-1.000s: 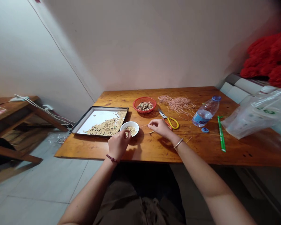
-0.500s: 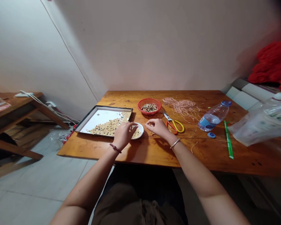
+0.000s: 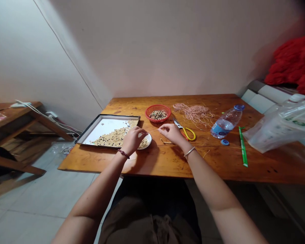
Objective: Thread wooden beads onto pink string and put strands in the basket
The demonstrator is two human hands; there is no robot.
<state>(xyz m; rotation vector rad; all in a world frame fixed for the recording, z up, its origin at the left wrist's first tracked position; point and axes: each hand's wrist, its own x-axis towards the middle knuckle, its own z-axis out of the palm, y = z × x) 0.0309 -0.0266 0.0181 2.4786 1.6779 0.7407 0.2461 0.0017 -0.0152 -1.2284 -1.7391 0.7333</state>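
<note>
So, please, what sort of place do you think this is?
Probably a plain home workroom or small craft workshop. A worn orange-brown wooden table holds a black-rimmed tray of mixed beans, a tangled bundle of pale pink cord and yellow-and-orange-handled scissors.

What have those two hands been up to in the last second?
The left hand has lifted from the white bowl toward the right hand, which pinches a thread running toward the left fingers. The black-rimmed tray and red basket stayed put.
</note>
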